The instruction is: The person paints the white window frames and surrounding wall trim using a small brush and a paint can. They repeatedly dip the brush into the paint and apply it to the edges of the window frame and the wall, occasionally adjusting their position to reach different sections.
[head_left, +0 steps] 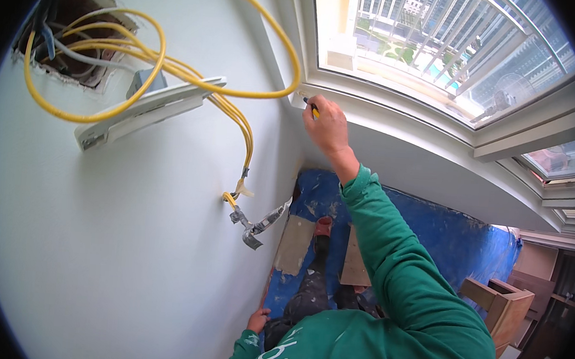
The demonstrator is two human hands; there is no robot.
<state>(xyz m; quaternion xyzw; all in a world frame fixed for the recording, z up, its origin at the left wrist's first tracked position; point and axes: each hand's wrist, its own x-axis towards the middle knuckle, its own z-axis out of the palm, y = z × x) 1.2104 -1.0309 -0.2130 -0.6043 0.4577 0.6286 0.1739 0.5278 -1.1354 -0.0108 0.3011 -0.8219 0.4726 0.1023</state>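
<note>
My right hand (330,126) is raised to the corner where the wall meets the window sill, its fingers closed around a slim tool with a black-and-yellow handle (315,111). The tool's tip points at the sill corner, and its exact kind is too small to make out. Under it runs the pale window sill (385,113). Low down beside the wall is my left hand (258,319), partly curled; it is too small to tell whether anything is in it. A thick loop of yellow cable (291,53) hangs from the wall just left of my right hand.
Yellow cables come out of a rough wall hole (78,25), past a hanging white panel (149,110). Taped cable ends (254,230) jut from the wall lower down. Blue sheeting (423,236) covers the floor, with a wooden stool (506,308) at the right.
</note>
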